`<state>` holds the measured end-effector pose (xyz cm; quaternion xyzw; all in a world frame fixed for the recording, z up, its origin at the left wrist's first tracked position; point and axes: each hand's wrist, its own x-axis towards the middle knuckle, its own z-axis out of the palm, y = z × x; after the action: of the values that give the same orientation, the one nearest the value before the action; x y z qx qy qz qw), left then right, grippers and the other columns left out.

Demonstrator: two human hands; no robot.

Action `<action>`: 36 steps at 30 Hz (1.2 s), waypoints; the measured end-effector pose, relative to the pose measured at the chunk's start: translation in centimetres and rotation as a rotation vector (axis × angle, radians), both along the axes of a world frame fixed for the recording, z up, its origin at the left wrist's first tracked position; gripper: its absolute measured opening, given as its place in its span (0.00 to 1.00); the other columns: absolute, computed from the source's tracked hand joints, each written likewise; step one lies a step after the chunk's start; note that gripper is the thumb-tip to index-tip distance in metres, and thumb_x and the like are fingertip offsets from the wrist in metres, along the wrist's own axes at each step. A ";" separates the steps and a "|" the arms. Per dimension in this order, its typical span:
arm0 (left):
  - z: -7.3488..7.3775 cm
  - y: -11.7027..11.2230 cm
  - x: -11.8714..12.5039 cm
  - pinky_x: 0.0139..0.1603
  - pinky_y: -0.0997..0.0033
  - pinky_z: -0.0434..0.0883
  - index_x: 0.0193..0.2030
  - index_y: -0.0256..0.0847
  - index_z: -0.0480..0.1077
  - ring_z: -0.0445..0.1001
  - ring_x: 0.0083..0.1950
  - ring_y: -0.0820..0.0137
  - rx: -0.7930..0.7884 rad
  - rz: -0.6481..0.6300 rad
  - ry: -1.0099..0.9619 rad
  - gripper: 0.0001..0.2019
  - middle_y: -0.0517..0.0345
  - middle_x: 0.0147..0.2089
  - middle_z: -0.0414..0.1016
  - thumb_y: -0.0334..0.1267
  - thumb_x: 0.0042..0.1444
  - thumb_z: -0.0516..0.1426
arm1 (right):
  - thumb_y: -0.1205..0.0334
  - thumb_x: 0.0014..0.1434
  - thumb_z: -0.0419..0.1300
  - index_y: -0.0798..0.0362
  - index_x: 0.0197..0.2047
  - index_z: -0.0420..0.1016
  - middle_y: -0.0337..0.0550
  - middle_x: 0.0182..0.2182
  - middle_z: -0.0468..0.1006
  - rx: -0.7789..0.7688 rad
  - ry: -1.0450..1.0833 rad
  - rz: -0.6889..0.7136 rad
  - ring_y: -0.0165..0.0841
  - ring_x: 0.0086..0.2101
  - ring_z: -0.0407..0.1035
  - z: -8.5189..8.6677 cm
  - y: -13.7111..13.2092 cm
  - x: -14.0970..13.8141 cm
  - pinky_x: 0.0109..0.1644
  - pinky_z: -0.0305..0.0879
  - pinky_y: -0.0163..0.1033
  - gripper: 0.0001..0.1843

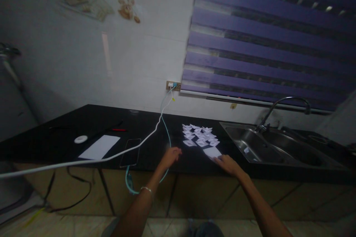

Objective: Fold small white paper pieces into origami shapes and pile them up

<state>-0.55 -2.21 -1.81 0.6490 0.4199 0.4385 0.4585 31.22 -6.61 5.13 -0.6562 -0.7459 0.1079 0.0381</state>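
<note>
My left hand [171, 155] reaches onto the black countertop [69, 126], fingers loosely curled and empty, just left of a group of several small folded white paper pieces [200, 136]. My right hand [226, 163] lies at the counter's front edge with its fingertips on a larger white paper piece [212, 152] below that group. A bracelet sits on my left wrist.
A white paper sheet [99, 147], a phone [130, 152], a white round object [81, 139] and a red pen [119, 130] lie on the counter's left. Cables [164, 118] run from a wall socket [172, 85]. A steel sink [267, 148] with tap [289, 102] sits right, under purple blinds.
</note>
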 end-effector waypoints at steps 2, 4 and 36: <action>0.0 0.0 0.0 0.23 0.76 0.54 0.32 0.35 0.70 0.60 0.20 0.76 0.001 0.004 -0.001 0.21 0.63 0.19 0.63 0.54 0.54 0.49 | 0.52 0.63 0.45 0.57 0.35 0.76 0.52 0.34 0.77 0.002 -0.016 0.076 0.38 0.37 0.71 -0.1 0.2 0.3 0.39 0.60 0.36 0.23; 0.0 -0.1 0.0 0.23 0.76 0.54 0.31 0.35 0.70 0.60 0.20 0.76 0.016 0.011 0.003 0.21 0.63 0.19 0.63 0.53 0.54 0.49 | 0.57 0.63 0.45 0.57 0.36 0.75 0.50 0.34 0.76 0.016 -0.044 0.113 0.38 0.37 0.70 -0.4 0.4 0.6 0.40 0.59 0.35 0.19; -0.1 0.5 0.1 0.22 0.76 0.57 0.36 0.31 0.72 0.62 0.18 0.76 -0.131 -0.104 -0.137 0.36 0.56 0.20 0.70 0.61 0.57 0.35 | 0.49 0.59 0.51 0.56 0.30 0.70 0.35 0.19 0.62 0.632 0.931 -0.095 0.28 0.21 0.55 2.5 0.0 -9.8 0.24 0.51 0.31 0.19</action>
<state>-0.47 -1.72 -1.96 0.6070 0.3810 0.4290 0.5498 21.40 -6.61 7.59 -0.5287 -0.6161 0.1556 0.5628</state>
